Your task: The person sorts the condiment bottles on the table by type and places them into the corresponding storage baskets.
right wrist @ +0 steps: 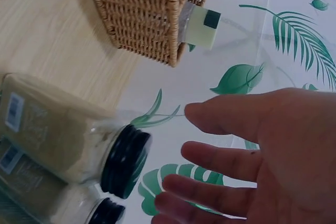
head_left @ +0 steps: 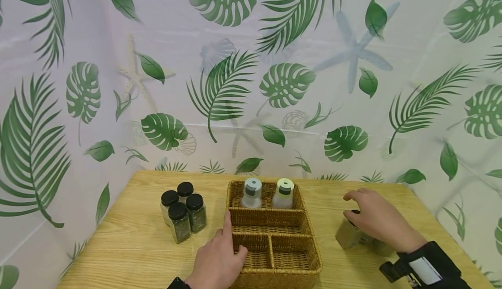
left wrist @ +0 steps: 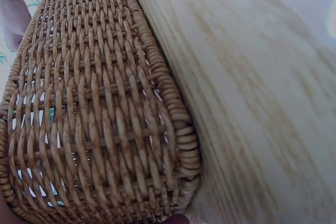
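Observation:
My left hand [head_left: 219, 254] holds the front left side of a brown wicker basket [head_left: 274, 276], index finger straight along the left rim and thumb over the front left compartment. In the left wrist view, the woven side wall [left wrist: 89, 98] fills much of the picture; most of the hand is out of sight. My right hand [head_left: 378, 217] hovers over glass jars on the right, fingers apart and holding nothing. A jar of pale brown powder [right wrist: 52, 124] with a black lid [right wrist: 126, 161] lies close beside the fingertips in the right wrist view, another jar [right wrist: 31, 182] alongside.
Two shakers, one with a pale blue cap [head_left: 252, 185] and one with a pale yellow cap [head_left: 285, 186], stand in the basket's back compartment. Several black-lidded spice jars [head_left: 180, 226] cluster left of it on the wooden table [head_left: 121, 236]. A leaf-print cloth [head_left: 243, 97] hangs behind.

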The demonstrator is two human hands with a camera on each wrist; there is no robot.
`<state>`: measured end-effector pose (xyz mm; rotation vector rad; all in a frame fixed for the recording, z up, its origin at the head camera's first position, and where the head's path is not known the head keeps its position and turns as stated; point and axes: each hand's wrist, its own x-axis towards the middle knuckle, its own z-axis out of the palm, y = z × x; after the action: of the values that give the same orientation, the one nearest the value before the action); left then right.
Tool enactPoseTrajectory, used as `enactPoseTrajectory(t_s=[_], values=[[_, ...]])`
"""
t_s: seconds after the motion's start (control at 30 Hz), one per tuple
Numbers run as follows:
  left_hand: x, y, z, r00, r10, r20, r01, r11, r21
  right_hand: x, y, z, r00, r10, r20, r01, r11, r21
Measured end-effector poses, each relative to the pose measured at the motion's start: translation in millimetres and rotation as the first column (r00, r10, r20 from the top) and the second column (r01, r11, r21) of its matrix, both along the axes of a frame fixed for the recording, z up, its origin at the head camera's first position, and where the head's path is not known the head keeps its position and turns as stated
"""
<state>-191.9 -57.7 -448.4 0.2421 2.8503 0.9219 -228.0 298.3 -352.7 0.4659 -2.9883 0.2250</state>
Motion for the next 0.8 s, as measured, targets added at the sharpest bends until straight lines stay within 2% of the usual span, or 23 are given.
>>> enactPoseTrajectory(t_s=[0.2, 0.3, 0.67, 0.8], values=[[0.6, -0.3, -0.4, 0.999, 0.008, -0.033, -0.009, 1.000, -0.018, 2.4, 8, -8.3, 0.996, -0.030, 0.087, 0.026, 0.999, 0.047], [0.9, -0.2, -0.4, 1.000, 0.011, -0.025, -0.011, 1.000, -0.017, 2.2, 9, -12.0, 0.992, -0.038, 0.118, 0.033, 0.998, 0.049], [2.9, -0.7, 2.7, 0.999, 0.019, 0.037, -0.020, 0.999, 0.027, 3.3, 10, -19.3, 0.997, -0.004, 0.081, -0.002, 0.998, 0.066], [3.0, -1.3, 2.9, 0.999, 0.028, 0.039, -0.029, 0.999, 0.029, 3.4, 10, -20.0, 0.998, 0.002, 0.065, -0.007, 0.998, 0.068]])
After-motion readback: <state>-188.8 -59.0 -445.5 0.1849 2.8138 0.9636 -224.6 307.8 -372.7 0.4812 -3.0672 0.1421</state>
